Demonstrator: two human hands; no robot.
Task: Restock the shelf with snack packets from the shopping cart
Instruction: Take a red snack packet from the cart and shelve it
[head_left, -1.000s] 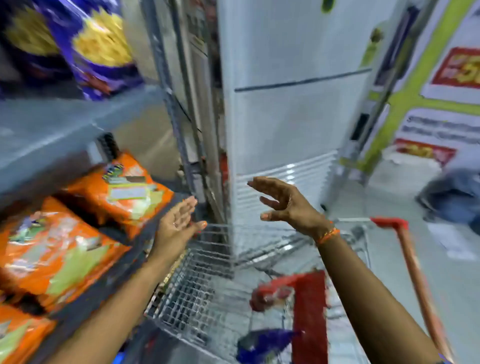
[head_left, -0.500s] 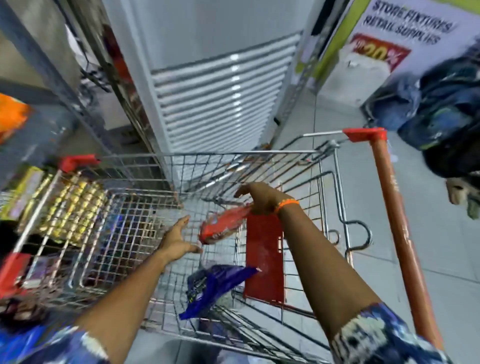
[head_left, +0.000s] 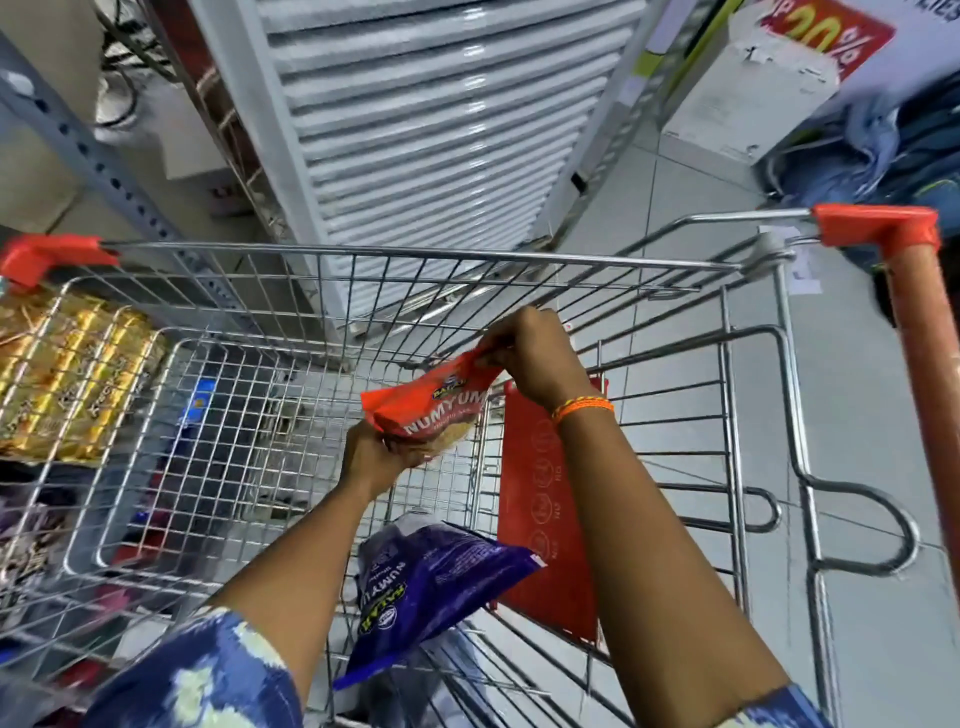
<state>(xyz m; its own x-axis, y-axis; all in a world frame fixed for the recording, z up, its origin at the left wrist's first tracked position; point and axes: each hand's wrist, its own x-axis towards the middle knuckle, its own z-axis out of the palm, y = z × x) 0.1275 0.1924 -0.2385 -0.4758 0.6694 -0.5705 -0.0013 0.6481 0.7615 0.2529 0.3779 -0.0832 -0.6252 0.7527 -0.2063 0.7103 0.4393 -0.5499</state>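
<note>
A red snack packet (head_left: 431, 402) hangs over the inside of the wire shopping cart (head_left: 415, 254), held by both hands. My right hand (head_left: 535, 358) pinches its top edge, and my left hand (head_left: 382, 454) grips its lower end from below. A purple snack packet (head_left: 431, 582) lies tilted in the cart near its bottom, close to me. The shelf is out of view apart from a grey upright (head_left: 88, 150) at the left.
A red plastic child-seat flap (head_left: 545, 499) stands inside the cart at the right. Gold packets (head_left: 67, 379) show through the cart's left mesh. A white louvred cabinet (head_left: 441, 130) stands just beyond the cart. The orange cart handle (head_left: 919, 338) runs down the right.
My view dropped from the shelf to the cart. My right hand reached in and lifted the red packet, and my left hand has now closed on its lower end.
</note>
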